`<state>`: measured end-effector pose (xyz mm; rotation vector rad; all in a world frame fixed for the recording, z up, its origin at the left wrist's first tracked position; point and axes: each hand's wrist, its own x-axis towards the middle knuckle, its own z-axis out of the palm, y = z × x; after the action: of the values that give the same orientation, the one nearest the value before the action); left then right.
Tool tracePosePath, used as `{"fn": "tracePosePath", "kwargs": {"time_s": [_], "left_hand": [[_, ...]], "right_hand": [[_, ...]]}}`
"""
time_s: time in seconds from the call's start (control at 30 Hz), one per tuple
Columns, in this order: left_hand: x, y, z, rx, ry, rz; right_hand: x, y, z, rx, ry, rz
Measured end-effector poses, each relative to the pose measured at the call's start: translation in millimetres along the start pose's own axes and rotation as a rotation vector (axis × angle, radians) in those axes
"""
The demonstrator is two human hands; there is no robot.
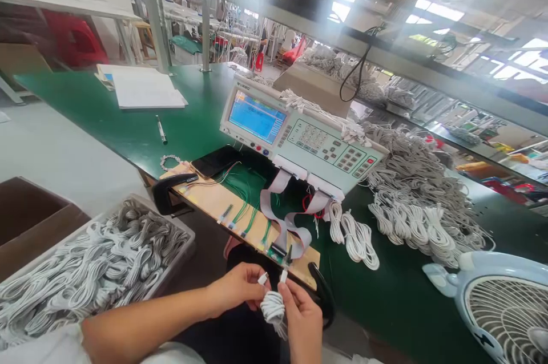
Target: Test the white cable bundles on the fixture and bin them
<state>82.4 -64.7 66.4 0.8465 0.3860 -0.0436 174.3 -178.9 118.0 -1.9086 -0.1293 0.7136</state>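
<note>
A white sleeve [64,347] fills the lower left corner, and from it a bare forearm leads to the left hand [252,285], its thumb and fingers pinched on a small white plug [262,279]. The right hand [305,312] is closed on the other white plug [283,276], just below the near edge of the wooden board [209,197] — whether that tip is seated in anything there, I cannot tell. Between the hands hangs the coiled white cable [273,308] that they hold.

The board carries green wires, a small green circuit board and a grey ribbon cable [266,204] running up to a pale tester [321,144] with a lit blue screen. Black clamps grip the board at both ends.

Under it all spreads a smooth green tabletop [128,131], with papers [148,90] and a pen [161,129] at its left, heaped cable coils [419,181] and a pale blue fan [505,301] at its right. Left of the table, a bin [187,238] of coils sits beside a cardboard box [34,215].

Beyond — past a metal shelf frame [394,61] — lies a bright workshop: more benches, a red stool [77,39], glaring windows.
</note>
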Motion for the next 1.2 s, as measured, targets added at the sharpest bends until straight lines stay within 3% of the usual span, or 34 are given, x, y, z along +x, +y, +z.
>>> {"fn": "tracePosePath", "kwargs": {"time_s": [0.1,0.27,0.57,0.77,0.93,1.2], "left_hand": [[0,6,-3.6,-0.082,0.009,-0.044],[5,14,-5.9,-0.164,0.141,-0.073],[12,12,22.3,-0.367,0.363,0.002],[9,10,25.3,-0.377,0.357,-0.033],[11,4,28.0,-0.446,0.393,0.054],[17,6,18.0,-0.355,0.346,0.005]], "right_hand": [[2,5,6,0.166,-0.056,0.075],[7,23,14,0.462,0.058,0.091],[0,18,2,0.16,0.016,0.031],[-3,22,3,0.153,0.011,0.037],[3,28,2,0.232,-0.022,0.034],[5,28,1,0.162,-0.05,0.059]]}}
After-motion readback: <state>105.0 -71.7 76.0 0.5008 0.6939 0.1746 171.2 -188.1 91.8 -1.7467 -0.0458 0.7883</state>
